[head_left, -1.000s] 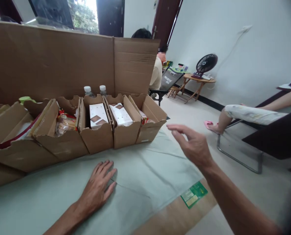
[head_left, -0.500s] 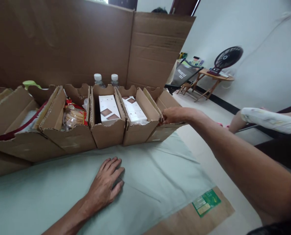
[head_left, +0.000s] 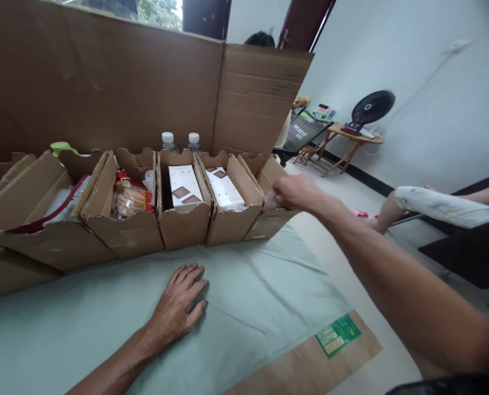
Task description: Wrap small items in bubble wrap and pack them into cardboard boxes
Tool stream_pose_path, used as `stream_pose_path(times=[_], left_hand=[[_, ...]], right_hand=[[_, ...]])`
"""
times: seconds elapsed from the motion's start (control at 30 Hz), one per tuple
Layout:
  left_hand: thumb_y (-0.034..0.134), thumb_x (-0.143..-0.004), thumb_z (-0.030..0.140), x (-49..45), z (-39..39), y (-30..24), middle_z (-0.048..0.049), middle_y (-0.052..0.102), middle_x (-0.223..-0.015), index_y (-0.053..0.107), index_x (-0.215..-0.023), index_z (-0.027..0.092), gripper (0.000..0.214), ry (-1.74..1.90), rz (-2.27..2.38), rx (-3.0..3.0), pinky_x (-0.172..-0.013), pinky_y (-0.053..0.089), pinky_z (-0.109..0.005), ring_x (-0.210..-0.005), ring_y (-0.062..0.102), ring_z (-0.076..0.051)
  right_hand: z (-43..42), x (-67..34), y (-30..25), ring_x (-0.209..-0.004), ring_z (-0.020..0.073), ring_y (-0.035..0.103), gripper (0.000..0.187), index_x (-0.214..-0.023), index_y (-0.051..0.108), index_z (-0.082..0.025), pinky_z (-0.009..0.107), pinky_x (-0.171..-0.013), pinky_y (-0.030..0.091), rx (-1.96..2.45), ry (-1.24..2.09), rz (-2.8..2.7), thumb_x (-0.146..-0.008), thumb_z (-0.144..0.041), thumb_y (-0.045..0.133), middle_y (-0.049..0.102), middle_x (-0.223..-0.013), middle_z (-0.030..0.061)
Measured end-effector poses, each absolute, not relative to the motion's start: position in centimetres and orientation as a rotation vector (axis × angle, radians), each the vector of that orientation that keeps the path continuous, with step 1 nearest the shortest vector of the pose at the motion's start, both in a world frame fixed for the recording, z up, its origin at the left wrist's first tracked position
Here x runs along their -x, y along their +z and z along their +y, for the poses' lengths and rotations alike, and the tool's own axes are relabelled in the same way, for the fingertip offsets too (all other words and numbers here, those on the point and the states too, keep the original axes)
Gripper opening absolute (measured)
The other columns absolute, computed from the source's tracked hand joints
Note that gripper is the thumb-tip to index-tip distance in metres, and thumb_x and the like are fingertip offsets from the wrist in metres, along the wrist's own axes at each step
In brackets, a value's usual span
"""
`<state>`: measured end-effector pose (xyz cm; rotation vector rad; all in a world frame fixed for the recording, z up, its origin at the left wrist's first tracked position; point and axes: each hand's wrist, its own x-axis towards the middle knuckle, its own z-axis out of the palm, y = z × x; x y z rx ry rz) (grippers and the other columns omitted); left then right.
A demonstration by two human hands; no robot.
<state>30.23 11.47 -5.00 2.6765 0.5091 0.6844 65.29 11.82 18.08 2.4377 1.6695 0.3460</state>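
Observation:
My left hand [head_left: 180, 300] lies palm down on the pale green cloth [head_left: 236, 291], fingers apart, holding nothing. At the rightmost cardboard bin [head_left: 264, 226], my right hand [head_left: 296, 192] is closed with its fingers pinched on a clear plastic packet [head_left: 271, 202]; what is inside the packet is blurred. To the left of that bin stand more cardboard bins in a row. Two of them hold white boxes with brown squares, the nearer one being a white box [head_left: 226, 189], the other a white box [head_left: 184, 184]. Further left, a red-and-clear biscuit packet [head_left: 131, 197] sits in its bin.
A tall cardboard panel [head_left: 145, 82] rises behind the bins, with two white-capped bottles [head_left: 194, 140] before it. On the right are a folding chair [head_left: 304, 131], a wooden table [head_left: 357, 134] with a fan [head_left: 374, 107], and another person's leg [head_left: 386, 211].
My right hand has risen slightly out of the rightmost bin, and clear plastic now shows at its fingers. The left hand stays put. The view has tilted up slightly.

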Motion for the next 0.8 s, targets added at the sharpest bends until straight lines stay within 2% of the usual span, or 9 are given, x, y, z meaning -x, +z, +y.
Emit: stream_pose_path(times=[0.1, 0.2, 0.3, 0.37, 0.47, 0.53, 0.6, 0.67, 0.8], left_hand=[[0.058, -0.091, 0.025, -30.1, 11.6, -5.4, -0.0163, 0.064, -0.144, 0.068, -0.123, 0.02, 0.034, 0.695, 0.499, -2.656, -0.114, 0.046, -0.063, -0.136, 0.057, -0.036], [0.059, -0.092, 0.028, -30.1, 11.9, -5.4, -0.0174, 0.066, -0.141, 0.071, -0.121, 0.02, 0.032, 0.771, 0.486, -2.523, -0.112, 0.046, -0.064, -0.135, 0.058, -0.037], [0.064, -0.092, 0.038, -30.0, 11.9, -3.8, -0.0167, 0.067, -0.139, 0.073, -0.119, 0.021, 0.033, 0.792, 0.559, -2.179, -0.115, 0.042, -0.062, -0.138, 0.055, -0.037], [0.062, -0.092, 0.054, -29.7, 11.8, -1.7, -0.0172, 0.069, -0.135, 0.072, -0.12, 0.02, 0.045, 0.728, 0.609, -1.778, -0.114, 0.042, -0.06, -0.134, 0.057, -0.038], [0.052, -0.089, 0.076, -28.3, 11.3, 1.5, -0.019, 0.069, -0.128, 0.061, -0.133, 0.018, 0.074, 0.573, 0.558, -1.093, -0.098, 0.054, -0.058, -0.119, 0.067, -0.038], [0.064, -0.084, 0.072, -26.6, 11.0, 2.9, -0.0172, 0.069, -0.124, 0.053, -0.141, 0.019, 0.078, 0.498, 0.556, -0.85, -0.085, 0.059, -0.052, -0.107, 0.071, -0.035], [0.082, -0.077, 0.052, -24.7, 10.9, 3.4, -0.0129, 0.07, -0.117, 0.05, -0.144, 0.02, 0.081, 0.474, 0.652, -0.811, -0.077, 0.059, -0.041, -0.094, 0.071, -0.028], [0.089, -0.069, 0.035, -22.7, 10.9, 3.3, -0.0093, 0.071, -0.109, 0.049, -0.144, 0.019, 0.087, 0.505, 0.77, -0.842, -0.074, 0.055, -0.032, -0.087, 0.069, -0.022], [0.089, -0.065, 0.031, -20.0, 11.0, 2.4, -0.0067, 0.07, -0.104, 0.045, -0.148, 0.016, 0.096, 0.545, 0.806, -0.912, -0.073, 0.049, -0.027, -0.083, 0.065, -0.018]], right_hand=[[7.1, -64.3, 21.6, -0.085, 0.0295, 0.072, 0.017, -0.08, 0.074, -0.02, 0.037, -0.075, 0.051, -2.615, 0.536, 1.669, -0.087, -0.028, 0.061, 0.077, -0.086, 0.0106], [1.8, -61.3, 22.0, -0.078, 0.0224, 0.07, 0.021, -0.081, 0.071, -0.024, 0.032, -0.073, 0.052, -2.842, 0.595, 2.018, -0.091, -0.038, 0.06, 0.075, -0.082, 0.0031], [-1.5, -57.0, 18.7, -0.077, 0.0197, 0.071, 0.018, -0.083, 0.069, -0.024, 0.03, -0.074, 0.055, -2.967, 0.511, 2.484, -0.093, -0.038, 0.065, 0.075, -0.083, 0.0011], [-2.1, -54.0, 15.3, -0.084, 0.0198, 0.073, 0.011, -0.087, 0.068, -0.024, 0.031, -0.079, 0.057, -2.979, 0.478, 2.735, -0.093, -0.032, 0.068, 0.077, -0.091, 0.0023], [-1.8, -49.5, 10.1, -0.094, 0.0206, 0.074, 0.004, -0.094, 0.069, -0.024, 0.034, -0.084, 0.057, -2.849, 0.457, 3.011, -0.094, -0.021, 0.066, 0.079, -0.1, 0.0045], [-1.6, -46.8, 7.2, -0.096, 0.0218, 0.074, 0.007, -0.095, 0.069, -0.024, 0.037, -0.085, 0.056, -2.704, 0.395, 3.108, -0.095, -0.019, 0.065, 0.078, -0.105, 0.0068], [-1.7, -44.5, 5.1, -0.098, 0.024, 0.074, 0.005, -0.097, 0.07, -0.023, 0.04, -0.086, 0.055, -2.566, 0.191, 3.158, -0.095, -0.027, 0.066, 0.077, -0.113, 0.0103], [-1.9, -42.8, 4.0, -0.103, 0.0256, 0.073, 0.016, -0.1, 0.071, -0.022, 0.042, -0.088, 0.055, -2.491, -0.186, 3.174, -0.097, -0.037, 0.065, 0.074, -0.121, 0.013], [-1.8, -40.8, 3.5, -0.104, 0.0231, 0.072, 0.031, -0.098, 0.072, -0.022, 0.036, -0.087, 0.056, -2.556, -1.056, 2.987, -0.105, -0.042, 0.05, 0.074, -0.114, 0.0102]])
